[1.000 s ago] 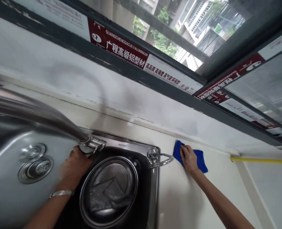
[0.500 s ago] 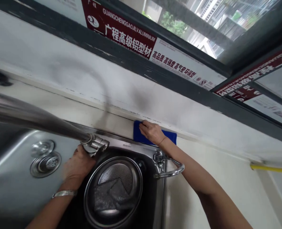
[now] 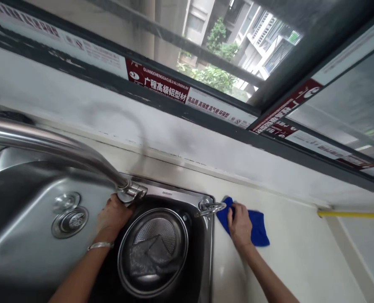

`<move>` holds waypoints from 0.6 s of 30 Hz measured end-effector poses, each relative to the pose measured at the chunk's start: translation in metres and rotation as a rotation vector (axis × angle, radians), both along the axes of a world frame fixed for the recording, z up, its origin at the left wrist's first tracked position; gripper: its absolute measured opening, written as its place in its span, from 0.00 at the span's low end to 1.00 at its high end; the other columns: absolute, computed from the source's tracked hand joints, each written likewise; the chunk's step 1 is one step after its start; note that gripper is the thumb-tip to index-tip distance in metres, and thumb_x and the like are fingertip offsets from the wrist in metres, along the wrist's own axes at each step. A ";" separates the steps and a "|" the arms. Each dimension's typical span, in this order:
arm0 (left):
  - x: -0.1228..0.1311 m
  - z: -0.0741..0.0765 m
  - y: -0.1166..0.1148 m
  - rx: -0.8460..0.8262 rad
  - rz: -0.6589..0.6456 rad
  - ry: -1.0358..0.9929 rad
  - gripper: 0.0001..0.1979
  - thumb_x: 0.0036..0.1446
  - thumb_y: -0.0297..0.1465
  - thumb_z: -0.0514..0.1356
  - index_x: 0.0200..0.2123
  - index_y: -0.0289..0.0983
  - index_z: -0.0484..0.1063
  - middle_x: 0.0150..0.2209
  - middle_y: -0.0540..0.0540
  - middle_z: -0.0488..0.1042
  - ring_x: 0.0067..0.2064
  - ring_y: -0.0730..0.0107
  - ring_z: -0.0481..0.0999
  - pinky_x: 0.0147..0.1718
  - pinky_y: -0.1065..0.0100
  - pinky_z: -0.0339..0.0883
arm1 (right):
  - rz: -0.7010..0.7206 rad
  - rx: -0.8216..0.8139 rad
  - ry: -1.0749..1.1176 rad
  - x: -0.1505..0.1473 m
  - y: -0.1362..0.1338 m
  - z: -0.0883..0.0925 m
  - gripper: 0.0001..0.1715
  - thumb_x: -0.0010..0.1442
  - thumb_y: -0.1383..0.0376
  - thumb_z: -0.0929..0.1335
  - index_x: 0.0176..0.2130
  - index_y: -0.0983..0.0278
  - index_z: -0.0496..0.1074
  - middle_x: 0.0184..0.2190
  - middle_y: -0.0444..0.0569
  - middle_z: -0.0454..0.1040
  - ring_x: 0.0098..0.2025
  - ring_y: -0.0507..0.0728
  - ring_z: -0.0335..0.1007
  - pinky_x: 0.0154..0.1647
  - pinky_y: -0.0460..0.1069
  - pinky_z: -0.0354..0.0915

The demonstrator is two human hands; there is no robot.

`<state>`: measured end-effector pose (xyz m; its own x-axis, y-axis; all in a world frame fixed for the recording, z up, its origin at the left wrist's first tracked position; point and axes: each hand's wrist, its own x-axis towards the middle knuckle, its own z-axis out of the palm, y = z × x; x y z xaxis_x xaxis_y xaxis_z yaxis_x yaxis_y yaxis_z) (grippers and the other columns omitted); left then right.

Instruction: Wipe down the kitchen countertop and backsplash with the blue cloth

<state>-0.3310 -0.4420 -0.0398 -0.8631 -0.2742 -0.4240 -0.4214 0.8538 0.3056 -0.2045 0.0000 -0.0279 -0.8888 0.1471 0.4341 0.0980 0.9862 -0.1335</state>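
My right hand (image 3: 240,225) presses a blue cloth (image 3: 259,229) onto the pale countertop, just right of the sink, with fingers curled into it. Part of the cloth spreads out flat to the right of the hand. My left hand (image 3: 115,213), with a silver bracelet at its wrist, is closed at the base of the metal faucet (image 3: 95,158), over the divider between the two basins; its fingertips are partly hidden. Below, in the dark right basin, a round metal pan (image 3: 152,223) holds a grey folded cloth (image 3: 152,254).
The left basin (image 3: 22,223) has a drain and strainer. A chrome handle (image 3: 212,208) sticks out at the sink's right back corner. Behind the counter (image 3: 288,261) rises a white wall below a dark-framed window. A yellow pipe (image 3: 351,214) runs at the right.
My right hand has brought the blue cloth from the strip behind the sink to the countertop on the right, nearer to me. My left hand stays by the faucet. The view has shifted.
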 end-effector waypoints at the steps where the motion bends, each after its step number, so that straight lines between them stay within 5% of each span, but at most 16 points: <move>1: -0.001 0.004 0.001 0.000 -0.013 -0.017 0.40 0.55 0.54 0.57 0.58 0.28 0.61 0.53 0.21 0.73 0.54 0.30 0.76 0.53 0.44 0.69 | -0.009 -0.024 0.014 0.012 -0.006 -0.002 0.13 0.71 0.60 0.62 0.49 0.61 0.71 0.44 0.56 0.75 0.48 0.64 0.73 0.49 0.59 0.72; 6: 0.016 0.018 0.006 -0.061 -0.073 -0.008 0.37 0.62 0.47 0.54 0.62 0.22 0.58 0.55 0.21 0.72 0.56 0.35 0.75 0.54 0.49 0.69 | -0.018 -0.090 0.087 0.026 -0.021 -0.005 0.11 0.69 0.62 0.63 0.48 0.61 0.71 0.44 0.54 0.76 0.47 0.62 0.74 0.48 0.57 0.73; 9: 0.052 0.024 0.014 -0.270 -0.304 0.174 0.38 0.62 0.38 0.57 0.65 0.12 0.54 0.60 0.15 0.66 0.63 0.34 0.69 0.61 0.49 0.64 | -0.010 -0.086 0.108 0.020 -0.020 -0.002 0.10 0.69 0.62 0.63 0.47 0.60 0.71 0.43 0.53 0.76 0.47 0.62 0.74 0.48 0.56 0.72; 11: 0.076 0.033 0.026 -0.324 -0.519 0.240 0.30 0.60 0.34 0.60 0.63 0.25 0.67 0.66 0.23 0.63 0.68 0.31 0.62 0.67 0.42 0.54 | -0.021 -0.082 0.121 0.019 -0.020 -0.001 0.10 0.69 0.62 0.63 0.47 0.61 0.72 0.43 0.53 0.76 0.47 0.61 0.74 0.48 0.56 0.72; 13: 0.088 0.048 0.047 -0.122 -0.720 0.196 0.17 0.64 0.32 0.56 0.51 0.40 0.80 0.61 0.38 0.73 0.66 0.43 0.67 0.69 0.45 0.55 | -0.029 -0.081 0.125 0.020 -0.020 -0.002 0.10 0.69 0.62 0.63 0.47 0.61 0.72 0.43 0.53 0.76 0.46 0.61 0.74 0.48 0.55 0.72; 15: 0.079 0.066 0.072 0.055 -0.690 0.193 0.19 0.69 0.35 0.49 0.48 0.42 0.80 0.58 0.42 0.76 0.59 0.57 0.76 0.58 0.58 0.69 | -0.028 -0.083 0.121 0.021 -0.021 -0.003 0.11 0.69 0.62 0.63 0.46 0.60 0.72 0.43 0.53 0.76 0.46 0.61 0.75 0.48 0.56 0.72; 18: 0.035 0.086 0.109 0.091 -0.595 0.311 0.20 0.71 0.36 0.47 0.53 0.39 0.76 0.56 0.39 0.77 0.55 0.59 0.77 0.48 0.63 0.72 | -0.023 -0.081 0.129 0.021 -0.020 -0.005 0.11 0.69 0.61 0.63 0.47 0.60 0.72 0.42 0.53 0.76 0.45 0.62 0.75 0.47 0.56 0.73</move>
